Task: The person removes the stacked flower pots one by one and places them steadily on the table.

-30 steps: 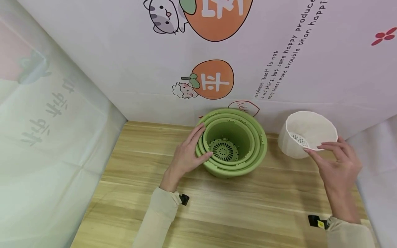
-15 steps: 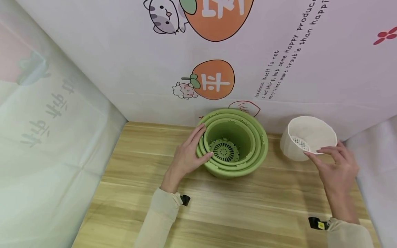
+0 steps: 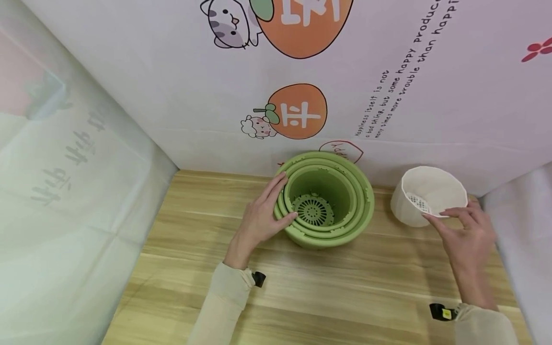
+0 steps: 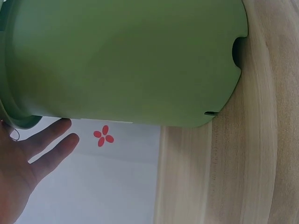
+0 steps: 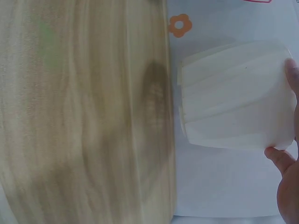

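My left hand (image 3: 260, 215) rests on the left side of a stack of nested round green flower pots (image 3: 364, 218), its fingers fairly straight at the rims and its thumb over the inner rim. In the left wrist view, two straight fingers (image 4: 60, 151) lie along the green outer wall. The innermost pot has a slotted round base (image 3: 314, 211). To the right, my right hand (image 3: 467, 235) pinches the near rim of a white faceted pot (image 3: 403, 208) with a perforated bottom. The right wrist view has this pot (image 5: 229, 98) side-on, close over the table, with a shadow beside it.
The wooden table (image 3: 345, 297) meets a white printed back sheet (image 3: 215, 120) right behind both pots. Pale sheets also hang on the left (image 3: 77, 191) and at the right (image 3: 526, 215), close to my right hand.
My right hand has lowered the white pot slightly, bringing it nearer the table. My left hand has stayed in place on the green stack.
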A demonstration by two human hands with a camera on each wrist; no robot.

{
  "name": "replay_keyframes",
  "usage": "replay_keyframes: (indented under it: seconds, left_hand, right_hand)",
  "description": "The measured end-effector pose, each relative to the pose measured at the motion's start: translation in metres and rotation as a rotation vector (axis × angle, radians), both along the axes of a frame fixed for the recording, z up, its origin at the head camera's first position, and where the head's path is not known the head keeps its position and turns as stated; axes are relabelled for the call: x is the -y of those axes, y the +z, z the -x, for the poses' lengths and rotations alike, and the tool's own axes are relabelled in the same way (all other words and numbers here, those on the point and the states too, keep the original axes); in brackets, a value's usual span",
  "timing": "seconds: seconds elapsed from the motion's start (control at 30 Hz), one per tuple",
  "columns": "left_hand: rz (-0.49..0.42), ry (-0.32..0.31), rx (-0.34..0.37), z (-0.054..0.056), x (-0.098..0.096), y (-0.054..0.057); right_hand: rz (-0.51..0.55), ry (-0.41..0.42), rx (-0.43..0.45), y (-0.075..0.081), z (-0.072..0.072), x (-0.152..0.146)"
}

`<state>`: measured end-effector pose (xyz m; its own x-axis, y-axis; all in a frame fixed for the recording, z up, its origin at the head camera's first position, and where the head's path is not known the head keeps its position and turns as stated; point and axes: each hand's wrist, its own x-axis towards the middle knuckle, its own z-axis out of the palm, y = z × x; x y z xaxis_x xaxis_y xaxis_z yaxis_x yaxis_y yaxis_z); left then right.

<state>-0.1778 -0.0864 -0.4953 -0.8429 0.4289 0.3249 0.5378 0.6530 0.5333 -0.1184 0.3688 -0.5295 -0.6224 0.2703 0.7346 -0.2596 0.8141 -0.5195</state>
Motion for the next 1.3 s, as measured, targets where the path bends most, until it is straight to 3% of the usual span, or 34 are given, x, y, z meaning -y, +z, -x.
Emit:
replay_keyframes:
  seconds: [1.3]
  left_hand:
    - [-0.059,-0.030,0.036,0.008,0.002,-0.002]
  right_hand:
    - [0.010,-0.059,0.060,-0.034,-0.003,-0.008]
